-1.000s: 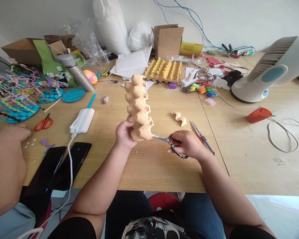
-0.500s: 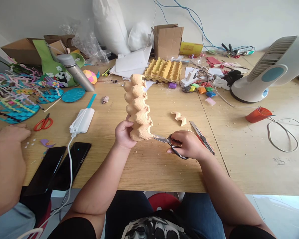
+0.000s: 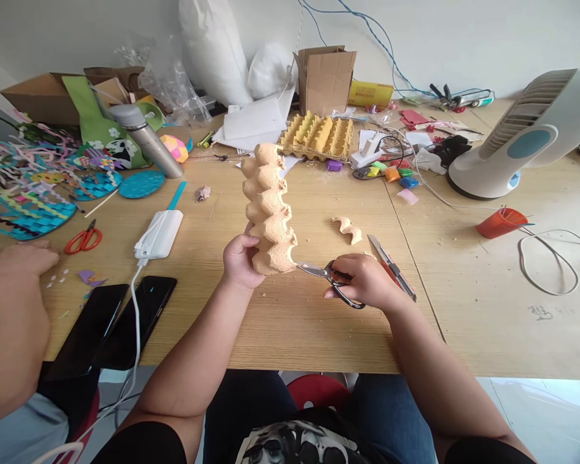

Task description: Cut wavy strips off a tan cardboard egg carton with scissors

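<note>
My left hand grips the near end of a tan strip of egg carton, which stands up from the wooden table. My right hand is closed on black-handled scissors. The scissor blades point left and touch the strip's lower right edge. A small cut-off carton scrap lies just beyond my right hand. A utility knife lies against the far side of that hand.
Another person's arm rests at the left by two black phones and a white power bank. Red scissors, a metal bottle, a yellow egg tray, a white fan and an orange cup lie around.
The carton strip tilted slightly and the scissor blades shifted a little at its lower edge. Both hands stay where they were.
</note>
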`<action>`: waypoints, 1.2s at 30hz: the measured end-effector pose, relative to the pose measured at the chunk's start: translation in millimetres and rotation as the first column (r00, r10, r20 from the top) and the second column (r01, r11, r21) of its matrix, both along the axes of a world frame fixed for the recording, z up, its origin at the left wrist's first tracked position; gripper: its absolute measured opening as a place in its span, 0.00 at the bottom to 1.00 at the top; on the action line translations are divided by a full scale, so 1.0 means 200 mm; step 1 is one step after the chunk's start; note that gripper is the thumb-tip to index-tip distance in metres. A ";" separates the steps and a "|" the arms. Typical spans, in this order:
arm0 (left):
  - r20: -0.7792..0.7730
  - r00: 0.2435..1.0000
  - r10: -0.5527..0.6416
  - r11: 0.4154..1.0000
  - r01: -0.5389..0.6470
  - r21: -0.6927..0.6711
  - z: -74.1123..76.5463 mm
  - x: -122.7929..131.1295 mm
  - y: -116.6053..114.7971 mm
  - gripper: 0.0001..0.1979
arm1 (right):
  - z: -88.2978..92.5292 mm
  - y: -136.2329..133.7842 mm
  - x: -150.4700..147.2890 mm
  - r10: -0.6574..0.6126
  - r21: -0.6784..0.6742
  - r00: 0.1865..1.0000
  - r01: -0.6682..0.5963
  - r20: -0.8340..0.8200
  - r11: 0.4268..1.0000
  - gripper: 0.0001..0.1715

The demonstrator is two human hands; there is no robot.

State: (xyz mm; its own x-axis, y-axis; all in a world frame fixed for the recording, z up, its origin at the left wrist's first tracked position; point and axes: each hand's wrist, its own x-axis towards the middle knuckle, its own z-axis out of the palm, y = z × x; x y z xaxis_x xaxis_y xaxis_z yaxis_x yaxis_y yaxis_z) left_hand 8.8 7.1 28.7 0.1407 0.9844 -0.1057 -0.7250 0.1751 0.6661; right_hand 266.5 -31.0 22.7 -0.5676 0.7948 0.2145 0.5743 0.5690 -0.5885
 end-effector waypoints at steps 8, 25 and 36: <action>-0.004 1.000 -0.024 0.999 0.024 0.025 -0.01 -0.01 0.00 0.32 | 0.00 0.00 0.00 -0.006 0.014 1.000 0.006 0.013 1.000 0.32; -0.016 1.000 -0.014 1.000 0.014 -0.019 0.01 0.00 -0.01 0.34 | -0.01 0.00 0.00 -0.055 0.033 0.998 0.054 0.031 0.998 0.32; -0.022 1.000 -0.020 1.000 0.019 -0.008 0.01 0.00 -0.01 0.35 | -0.01 0.00 0.01 -0.019 0.052 0.998 0.015 0.068 0.999 0.30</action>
